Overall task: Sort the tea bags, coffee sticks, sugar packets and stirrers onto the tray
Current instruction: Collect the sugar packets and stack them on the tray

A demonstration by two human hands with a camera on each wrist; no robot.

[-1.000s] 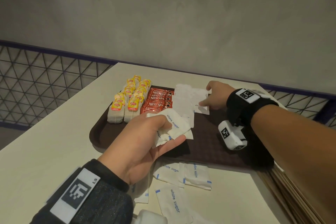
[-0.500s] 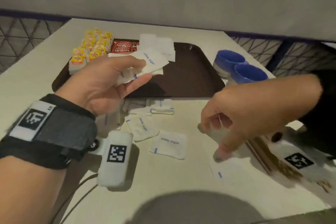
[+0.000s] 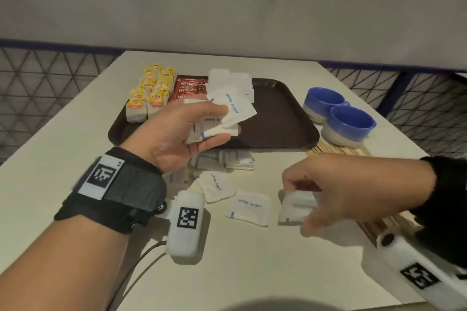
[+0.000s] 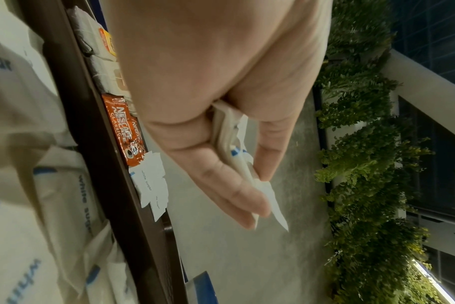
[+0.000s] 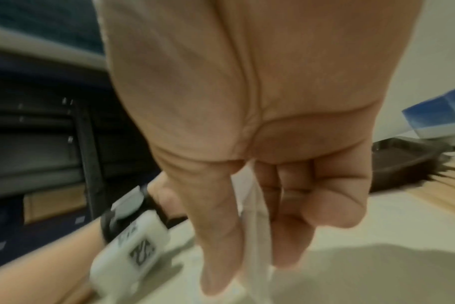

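My left hand (image 3: 202, 124) holds a bunch of white sugar packets (image 3: 228, 111) above the near edge of the brown tray (image 3: 283, 118); the left wrist view shows them pinched (image 4: 237, 156) between thumb and fingers. My right hand (image 3: 326, 197) pinches a white sugar packet (image 3: 297, 206) at the table surface; in the right wrist view it (image 5: 257, 236) sits edge-on between thumb and fingers. Yellow tea bags (image 3: 151, 93), red coffee sticks (image 3: 190, 88) and sugar packets (image 3: 233, 79) lie on the tray's far left. Loose sugar packets (image 3: 249, 207) lie on the table before the tray.
Two blue and white cups (image 3: 338, 116) stand right of the tray. Wooden stirrers (image 3: 336, 150) lie on the table under my right forearm. A wire mesh fence (image 3: 48, 76) borders the table at the back, with a grey wall behind.
My right hand came back from the tray to the table near me and took hold of a loose sugar packet. My left hand kept its bunch of packets.
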